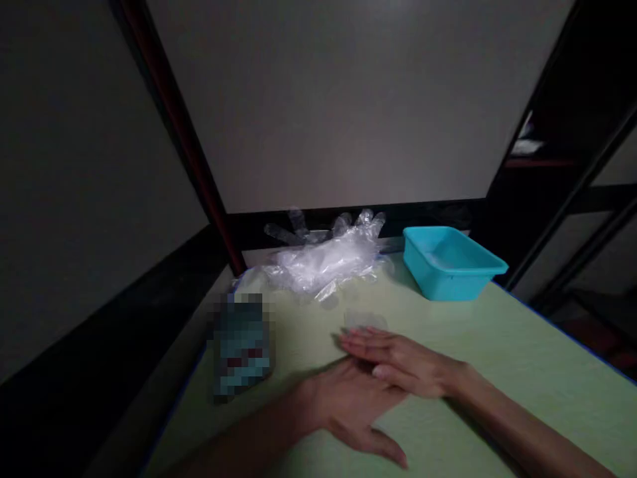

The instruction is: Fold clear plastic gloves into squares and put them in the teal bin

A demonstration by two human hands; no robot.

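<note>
My left hand (pixel 348 405) lies flat on the pale green table (pixel 522 352), fingers stretched out and thumb pointing toward me. My right hand (pixel 398 362) rests on top of it, fingers straight and together, pointing left. Neither hand holds anything. A small clear plastic scrap (pixel 365 320) lies on the table just beyond my fingertips. A heap of clear disposable plastic gloves (pixel 326 259) sits at the far edge, well beyond both hands.
A turquoise plastic tub (pixel 450 262) stands at the far right of the table. A blurred-out bluish pack (pixel 241 345) lies near the left edge. Grey partition walls and a dark red post (pixel 184 133) close in the back and left.
</note>
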